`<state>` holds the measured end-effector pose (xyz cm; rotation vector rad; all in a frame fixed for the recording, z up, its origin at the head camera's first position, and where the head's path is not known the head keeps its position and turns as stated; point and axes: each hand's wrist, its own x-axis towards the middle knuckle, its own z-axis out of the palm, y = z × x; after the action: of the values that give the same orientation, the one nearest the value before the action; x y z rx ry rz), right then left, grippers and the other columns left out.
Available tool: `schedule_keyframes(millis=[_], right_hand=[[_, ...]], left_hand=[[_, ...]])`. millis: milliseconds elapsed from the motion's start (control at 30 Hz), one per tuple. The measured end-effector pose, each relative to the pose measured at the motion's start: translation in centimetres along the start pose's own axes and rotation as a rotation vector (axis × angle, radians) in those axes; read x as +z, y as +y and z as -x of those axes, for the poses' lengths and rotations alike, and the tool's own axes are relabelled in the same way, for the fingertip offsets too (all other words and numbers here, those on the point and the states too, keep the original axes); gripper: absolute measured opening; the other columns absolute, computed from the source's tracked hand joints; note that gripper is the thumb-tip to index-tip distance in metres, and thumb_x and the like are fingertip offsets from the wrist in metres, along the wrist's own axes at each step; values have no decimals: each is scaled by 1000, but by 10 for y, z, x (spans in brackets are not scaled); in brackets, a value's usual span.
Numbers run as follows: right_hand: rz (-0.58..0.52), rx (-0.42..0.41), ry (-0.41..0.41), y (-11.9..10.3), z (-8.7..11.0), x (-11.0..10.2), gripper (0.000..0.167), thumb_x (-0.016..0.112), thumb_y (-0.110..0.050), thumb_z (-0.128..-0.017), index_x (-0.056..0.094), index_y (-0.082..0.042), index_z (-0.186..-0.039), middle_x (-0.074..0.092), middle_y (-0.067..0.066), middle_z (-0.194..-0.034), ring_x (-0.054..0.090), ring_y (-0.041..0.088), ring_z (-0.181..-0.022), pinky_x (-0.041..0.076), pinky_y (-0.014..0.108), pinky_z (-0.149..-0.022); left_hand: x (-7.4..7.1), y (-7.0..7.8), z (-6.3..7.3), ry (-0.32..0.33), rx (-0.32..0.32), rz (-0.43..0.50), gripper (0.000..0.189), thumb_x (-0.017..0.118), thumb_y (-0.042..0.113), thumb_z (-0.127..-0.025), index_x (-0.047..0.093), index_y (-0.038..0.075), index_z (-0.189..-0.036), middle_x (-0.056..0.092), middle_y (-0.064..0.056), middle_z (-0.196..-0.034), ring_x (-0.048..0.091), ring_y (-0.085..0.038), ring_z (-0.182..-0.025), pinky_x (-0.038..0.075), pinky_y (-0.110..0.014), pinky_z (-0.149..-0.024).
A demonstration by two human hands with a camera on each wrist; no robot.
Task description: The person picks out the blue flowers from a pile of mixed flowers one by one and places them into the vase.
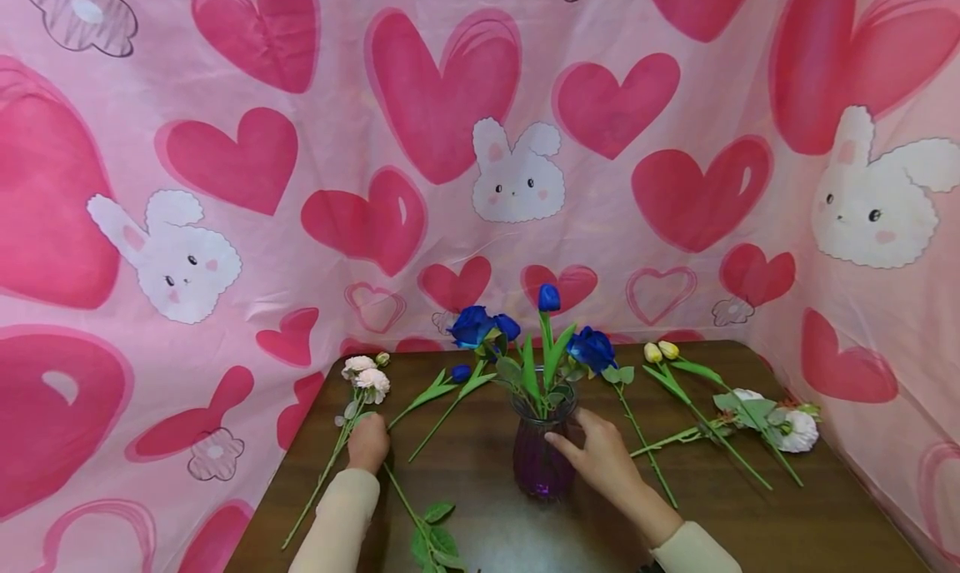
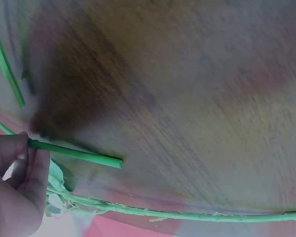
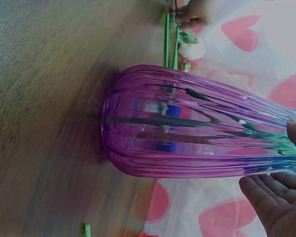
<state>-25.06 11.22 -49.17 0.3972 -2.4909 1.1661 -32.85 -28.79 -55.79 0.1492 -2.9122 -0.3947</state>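
My left hand (image 1: 367, 444) pinches a smooth green stem (image 2: 81, 154) between thumb and fingers, its cut end poking out. In the head view this stem seems to lead up to a blue tulip (image 1: 461, 374) lying on the table. Around the neck of a ribbed purple glass vase (image 1: 536, 460), my right hand (image 1: 603, 456) has its thumb and fingers. The vase stands upright, holding blue roses (image 1: 592, 350) and an upright blue tulip (image 1: 549, 298). Through the glass (image 3: 153, 123), stems show in the right wrist view.
Pale pink flowers (image 1: 372, 383) lie along the table's left side. Near the front lies a leafy stem (image 1: 437, 540). Yellow tulips (image 1: 660, 351) and white flowers (image 1: 797, 430) lie to the right on the brown table (image 1: 480, 531). A pink heart-and-rabbit cloth (image 1: 450, 248) hangs around it.
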Motion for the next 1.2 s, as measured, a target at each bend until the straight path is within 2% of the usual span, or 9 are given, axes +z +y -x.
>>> schedule_keyframes(millis=[133, 233, 433, 567, 700, 867, 933, 1200], right_hand=[[2, -3, -1, 1, 0, 0, 34, 82, -27, -80, 69, -11, -106, 70, 5, -101, 67, 23, -92, 54, 45, -79], [1, -13, 9, 1, 0, 1, 33, 82, -27, -79, 69, -10, -105, 71, 5, -99, 68, 23, -90, 54, 44, -78], [6, -26, 21, 2, 1, 2, 33, 82, -25, -79, 69, -9, -104, 71, 6, -99, 68, 23, -90, 54, 45, -78], [10, -34, 22, 2, 1, 2, 34, 83, -25, -78, 69, -9, -105, 71, 7, -99, 68, 24, -90, 54, 45, -78], [16, -37, 20, 2, 1, 1, 34, 83, -25, -78, 69, -9, -105, 71, 7, -99, 68, 24, -89, 55, 45, -77], [29, -57, 26, 2, 0, 0, 34, 83, -26, -78, 69, -9, -105, 71, 7, -99, 68, 24, -89, 54, 46, -77], [29, -60, 25, 2, 0, -1, 34, 83, -26, -78, 69, -9, -105, 71, 6, -99, 68, 24, -89, 54, 45, -77], [24, -33, -10, 0, -2, -3, 35, 82, -29, -79, 70, -10, -106, 71, 7, -101, 68, 24, -91, 54, 46, -79]], left_hand=[[-3, 0, 1, 15, -3, -1, 12, 55, -10, -79, 62, -5, -70, 63, -23, -76, 64, -42, -72, 52, -53, -60], [-6, 0, 0, 37, -2, 41, 16, 55, -11, -76, 65, -1, -67, 65, -19, -73, 64, -39, -70, 52, -52, -60], [-14, -1, -2, 51, -9, 136, 23, 59, -9, -72, 76, 0, -85, 70, -15, -81, 66, -38, -76, 52, -50, -67], [-21, -2, 0, 73, -7, 190, 22, 59, -8, -72, 74, -3, -87, 70, -16, -82, 66, -39, -78, 52, -51, -69], [-27, -1, 1, 117, -21, 243, 18, 62, -5, -75, 74, -2, -88, 69, -12, -79, 65, -35, -79, 47, -50, -75], [-31, 5, -2, 195, -8, 321, 10, 70, -3, -78, 73, -1, -86, 67, -8, -74, 64, -31, -77, 43, -48, -73], [-32, 9, -3, 218, 9, 366, 9, 71, -4, -77, 73, -1, -86, 68, -9, -74, 64, -30, -75, 46, -45, -70], [-43, 28, 1, 233, 0, 496, 8, 73, -3, -79, 72, -1, -87, 69, -9, -77, 65, -25, -73, 51, -37, -65]])
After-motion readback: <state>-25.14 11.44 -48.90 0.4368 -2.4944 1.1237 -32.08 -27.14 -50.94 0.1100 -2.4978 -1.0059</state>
